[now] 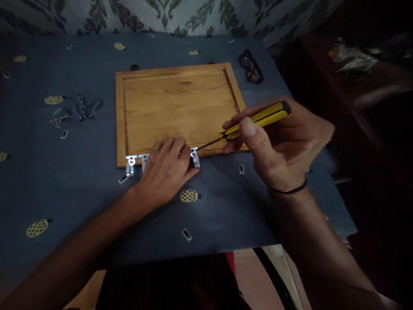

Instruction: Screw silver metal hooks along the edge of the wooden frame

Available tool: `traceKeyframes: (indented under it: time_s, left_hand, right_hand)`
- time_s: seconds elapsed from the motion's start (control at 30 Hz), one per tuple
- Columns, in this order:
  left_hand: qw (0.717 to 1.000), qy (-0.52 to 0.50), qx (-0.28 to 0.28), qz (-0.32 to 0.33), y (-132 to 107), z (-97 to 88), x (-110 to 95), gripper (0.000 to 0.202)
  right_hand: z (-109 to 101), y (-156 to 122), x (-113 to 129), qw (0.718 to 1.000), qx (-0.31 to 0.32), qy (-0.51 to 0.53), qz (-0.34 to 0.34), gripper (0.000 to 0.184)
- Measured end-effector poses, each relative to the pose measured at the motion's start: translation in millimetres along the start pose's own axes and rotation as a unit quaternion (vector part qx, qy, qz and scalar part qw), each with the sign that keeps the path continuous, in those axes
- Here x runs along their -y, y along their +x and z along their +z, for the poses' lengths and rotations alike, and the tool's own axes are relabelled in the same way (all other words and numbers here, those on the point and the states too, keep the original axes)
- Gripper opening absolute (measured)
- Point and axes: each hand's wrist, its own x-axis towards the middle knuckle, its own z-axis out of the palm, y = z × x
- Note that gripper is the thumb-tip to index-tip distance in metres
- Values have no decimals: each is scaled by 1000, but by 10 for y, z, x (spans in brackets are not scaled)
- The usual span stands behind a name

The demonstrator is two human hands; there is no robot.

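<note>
A framed wooden panel point(171, 114) lies flat, with bright metal hinges point(130, 166) along its near edge. My left hand point(166, 170) is closed over that edge, its fingers curled on the middle hinges and partly hiding them. By its thumb, a hinge point(195, 159) shows at the right. My right hand point(284, 142) grips a yellow and black screwdriver point(258, 121) by the handle, thumb along it. The shaft slants down to the left, and its tip meets the right hinge; whether it sits in a screw is too small to tell.
Several loose metal pieces point(82, 110) lie left of the panel on a blue pineapple-print cloth point(97, 206). Black-framed glasses point(251, 66) rest near its far right corner. Behind stands a patterned wall point(167, 17). A dark surface with clutter point(355, 60) is at the right.
</note>
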Motion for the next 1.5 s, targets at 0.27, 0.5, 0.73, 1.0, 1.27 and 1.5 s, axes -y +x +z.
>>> traceKeyframes:
  time_s: [0.27, 0.5, 0.73, 1.0, 1.27, 1.5]
  left_hand:
    - [1000, 7, -5, 2, -3, 7, -6, 23]
    - [1000, 12, -9, 9, -9, 10, 3, 24]
    - [1000, 16, 2, 8, -6, 4, 13, 26]
    - [999, 11, 32, -5, 13, -12, 3, 28]
    - [999, 14, 33, 0, 8, 9, 13, 30]
    - [1000, 11, 27, 4, 12, -7, 6, 30]
  right_hand:
    - [29, 5, -21, 1000, -15, -7, 15, 25]
    - [84, 68, -129, 995, -101, 15, 14, 23]
    - [198, 165, -594, 963, -33, 209, 165, 50]
    - [147, 215, -593, 877, -7, 287, 386, 21]
    - [-15, 109, -619, 890, 13, 231, 393, 10]
    - [19, -222, -500, 964, 178, -191, -49, 25]
